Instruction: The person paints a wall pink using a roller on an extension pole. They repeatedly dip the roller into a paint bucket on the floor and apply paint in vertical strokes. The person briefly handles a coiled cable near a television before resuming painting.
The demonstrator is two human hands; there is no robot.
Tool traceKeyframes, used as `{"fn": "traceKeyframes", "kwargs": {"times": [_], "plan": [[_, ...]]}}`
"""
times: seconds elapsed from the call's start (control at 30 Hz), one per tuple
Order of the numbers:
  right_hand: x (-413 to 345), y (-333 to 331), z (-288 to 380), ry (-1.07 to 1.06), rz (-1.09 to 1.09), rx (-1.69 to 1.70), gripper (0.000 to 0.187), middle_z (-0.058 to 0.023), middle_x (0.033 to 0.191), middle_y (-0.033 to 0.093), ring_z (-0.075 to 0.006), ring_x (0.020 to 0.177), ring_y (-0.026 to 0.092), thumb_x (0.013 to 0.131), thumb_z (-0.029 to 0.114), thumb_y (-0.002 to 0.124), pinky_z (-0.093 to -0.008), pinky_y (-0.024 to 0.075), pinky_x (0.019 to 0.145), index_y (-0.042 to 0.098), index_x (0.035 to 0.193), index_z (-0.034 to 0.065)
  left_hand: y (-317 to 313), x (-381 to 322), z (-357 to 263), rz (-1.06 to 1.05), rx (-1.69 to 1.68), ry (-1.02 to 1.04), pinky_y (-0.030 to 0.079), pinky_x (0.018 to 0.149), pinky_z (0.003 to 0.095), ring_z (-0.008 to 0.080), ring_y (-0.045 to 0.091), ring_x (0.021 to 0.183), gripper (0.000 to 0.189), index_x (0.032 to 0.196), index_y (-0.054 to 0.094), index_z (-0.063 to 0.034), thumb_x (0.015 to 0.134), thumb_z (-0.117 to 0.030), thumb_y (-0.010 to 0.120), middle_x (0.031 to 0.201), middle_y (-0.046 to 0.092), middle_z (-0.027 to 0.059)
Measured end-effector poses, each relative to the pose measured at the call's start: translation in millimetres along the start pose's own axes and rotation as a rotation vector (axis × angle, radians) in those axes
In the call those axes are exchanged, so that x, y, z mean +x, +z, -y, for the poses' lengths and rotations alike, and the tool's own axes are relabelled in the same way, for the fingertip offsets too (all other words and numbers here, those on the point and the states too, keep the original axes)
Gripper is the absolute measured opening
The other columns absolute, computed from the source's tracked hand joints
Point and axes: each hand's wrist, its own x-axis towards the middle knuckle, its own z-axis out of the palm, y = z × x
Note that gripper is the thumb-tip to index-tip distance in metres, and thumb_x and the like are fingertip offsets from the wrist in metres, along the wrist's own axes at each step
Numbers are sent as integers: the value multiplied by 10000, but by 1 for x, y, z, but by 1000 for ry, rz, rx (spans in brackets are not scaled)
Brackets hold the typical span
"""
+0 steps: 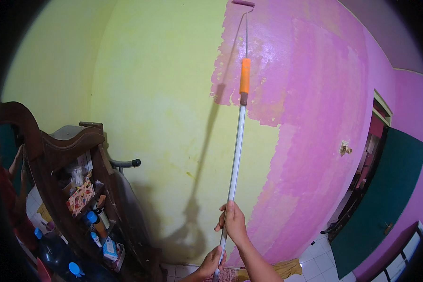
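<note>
A paint roller [243, 3] with a pinkish sleeve is at the top of the view, against or very near the wall. Its thin wire frame [246, 38] runs down into an orange handle [245, 75], which is fixed on a long pale pole [235, 155]. My right hand [234, 222] is wrapped around the pole. Lower down, my left hand [211, 262] grips the same pole close to its bottom visible part. Pink paint [313, 116] covers the right side of the wall with a ragged edge, while the left side [155, 105] is yellow-green.
A dark wooden dresser [70, 141] with a mirror and shelves of bottles stands at left. Behind it a grey metal rail [125, 163] sticks out. At right are a wall socket [344, 148] and an open green door [384, 197]. Cloth [285, 268] lies along the wall's foot.
</note>
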Motion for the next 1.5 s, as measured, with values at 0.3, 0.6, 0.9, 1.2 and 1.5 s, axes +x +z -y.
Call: {"fn": "traceKeyframes", "kwargs": {"times": [0.3, 0.6, 0.9, 1.2, 1.5], "plan": [[-77, 28, -118, 59, 129, -67, 500, -78, 595, 588, -179, 536, 643, 1096, 408, 292, -319, 488, 525, 549, 986, -7, -83, -42, 179, -184, 661, 314, 404, 530, 314, 130, 461, 558, 500, 915, 568, -83, 1060, -521, 375, 658, 517, 10], [-47, 35, -75, -75, 74, -39, 528, -75, 572, 558, -172, 498, 615, 1095, 429, 278, -305, 471, 474, 535, 975, -16, -83, -37, 149, -149, 419, 117, 481, 608, 328, 148, 575, 649, 491, 978, 624, -36, 1070, -462, 396, 743, 606, 33], [93, 29, 98, -302, -88, 50, 581, -55, 479, 480, -168, 388, 543, 1078, 494, 314, -296, 414, 399, 537, 895, -10, 10, 39, -173, 76, 54, 38, 369, 427, 271, 105, 418, 425, 526, 819, 508, -94, 1077, -513, 323, 556, 417, -19], [-6, 43, -2, -188, -59, 65, 535, -48, 472, 476, -142, 362, 482, 1094, 437, 298, -276, 383, 376, 530, 880, 5, -45, -17, 14, 15, 295, 165, 430, 509, 300, 140, 510, 533, 441, 969, 571, -53, 1087, -412, 343, 666, 534, 44], [-22, 43, 16, -112, -25, 228, 466, -33, 536, 477, -114, 422, 472, 1097, 384, 336, -271, 393, 414, 533, 951, -13, -88, -83, 92, 89, 273, 40, 422, 439, 287, 139, 509, 483, 395, 960, 579, -74, 1072, -417, 418, 626, 530, 8]]}}
